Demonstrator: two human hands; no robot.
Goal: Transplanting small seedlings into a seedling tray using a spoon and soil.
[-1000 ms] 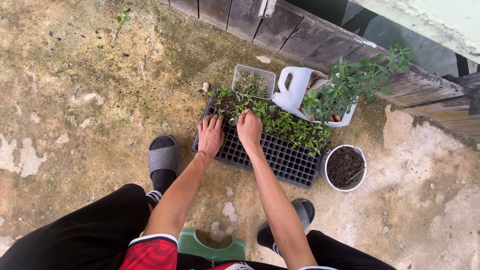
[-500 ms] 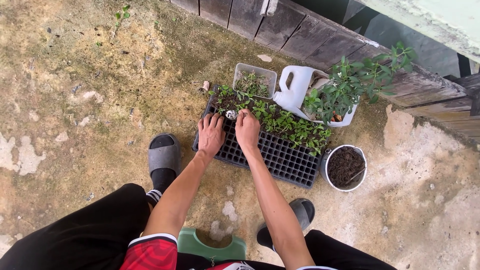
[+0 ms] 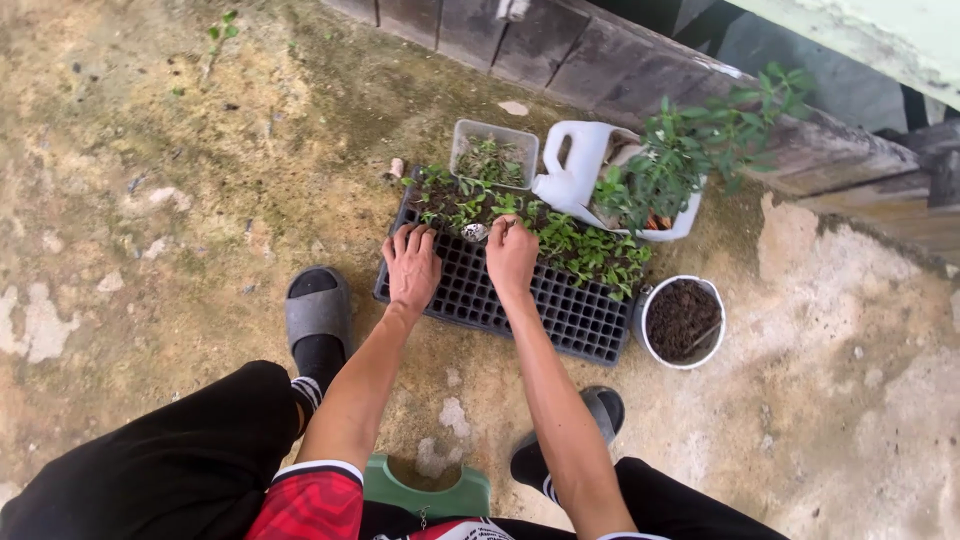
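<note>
Fingers of the left hand (image 3: 411,266) are lying spread and flat on the black seedling tray (image 3: 590,330), gripping nothing. The right hand (image 3: 512,256) is curling around a small metal spoon (image 3: 475,232); the exact grip cannot be told. Seedlings (image 3: 575,245) are filling the far rows; the near cells are standing empty. A bucket of soil (image 3: 682,320) is sitting just beside the tray.

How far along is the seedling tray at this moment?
Done: the far rows of the black seedling tray hold green seedlings. In hand: the right hand and left hand work at the planted edge. Left: the near cells look empty.
</note>
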